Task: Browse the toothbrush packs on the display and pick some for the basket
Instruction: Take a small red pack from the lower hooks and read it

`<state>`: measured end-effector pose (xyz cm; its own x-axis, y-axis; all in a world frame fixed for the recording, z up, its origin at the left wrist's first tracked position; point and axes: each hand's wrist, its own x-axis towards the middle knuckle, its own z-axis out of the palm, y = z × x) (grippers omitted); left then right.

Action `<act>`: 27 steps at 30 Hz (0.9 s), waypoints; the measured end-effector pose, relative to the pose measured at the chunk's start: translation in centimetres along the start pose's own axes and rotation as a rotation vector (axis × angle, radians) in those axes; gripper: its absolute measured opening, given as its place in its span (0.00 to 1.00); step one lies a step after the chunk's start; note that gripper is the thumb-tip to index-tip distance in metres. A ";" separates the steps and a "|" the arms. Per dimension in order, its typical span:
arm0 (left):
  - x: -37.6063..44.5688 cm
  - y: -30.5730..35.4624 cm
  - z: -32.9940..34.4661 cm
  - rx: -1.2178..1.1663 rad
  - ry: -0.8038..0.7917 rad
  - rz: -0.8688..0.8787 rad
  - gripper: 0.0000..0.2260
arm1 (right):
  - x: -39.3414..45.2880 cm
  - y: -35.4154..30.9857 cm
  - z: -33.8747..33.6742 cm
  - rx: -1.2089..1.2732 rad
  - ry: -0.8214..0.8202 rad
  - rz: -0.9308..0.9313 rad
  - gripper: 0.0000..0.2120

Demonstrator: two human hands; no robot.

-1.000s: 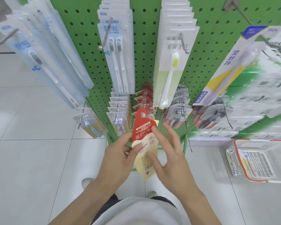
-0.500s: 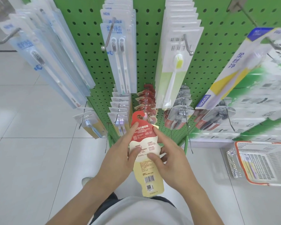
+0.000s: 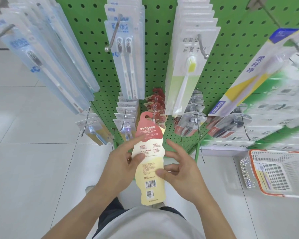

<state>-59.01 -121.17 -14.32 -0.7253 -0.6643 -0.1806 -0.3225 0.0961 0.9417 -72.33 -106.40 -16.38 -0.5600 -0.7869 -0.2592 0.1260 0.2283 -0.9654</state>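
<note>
A red-and-cream toothbrush pack (image 3: 149, 163) is held upright in front of me, its printed back with barcode facing the camera. My left hand (image 3: 123, 163) grips its left edge, thumb on the front and index finger stretched up along the red part. My right hand (image 3: 181, 171) pinches its right edge with the thumb on the card, other fingers spread. Its red top sits just in front of the hook with matching red packs (image 3: 156, 106). The white basket with an orange rim (image 3: 274, 171) stands on the floor to the right, with a toothbrush pack inside it.
A green pegboard display (image 3: 155, 49) carries hanging packs: blue-white twin brushes (image 3: 126, 54), a yellow-headed brush pack (image 3: 188, 66), clear packs at left (image 3: 41, 54), a yellow-blue pack at right (image 3: 259, 71). Metal hooks stick out toward me. The floor is white tile.
The red-and-cream pack has come off the hook area toward me and lower, turned so its full back shows. Both hands shifted down along its edges.
</note>
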 end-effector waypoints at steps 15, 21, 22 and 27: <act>-0.5 0.8 0.6 -0.132 0.059 -0.047 0.24 | 0.7 -0.5 -1.2 0.098 -0.089 0.067 0.38; 1.0 1.5 0.7 -0.075 0.227 -0.023 0.30 | 0.4 -0.3 -1.3 0.042 -0.164 0.069 0.30; 1.2 1.5 0.6 -0.057 0.248 -0.028 0.28 | 0.2 -0.3 -1.3 0.046 -0.168 0.067 0.30; 1.3 1.5 1.2 -0.003 0.315 -0.001 0.21 | 0.2 -0.1 -1.6 0.017 -0.150 0.062 0.31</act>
<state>-61.20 -121.00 -13.46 -0.5005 -0.8616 -0.0847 -0.3207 0.0937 0.9425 -73.73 -105.65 -16.23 -0.4225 -0.8487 -0.3180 0.1710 0.2700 -0.9476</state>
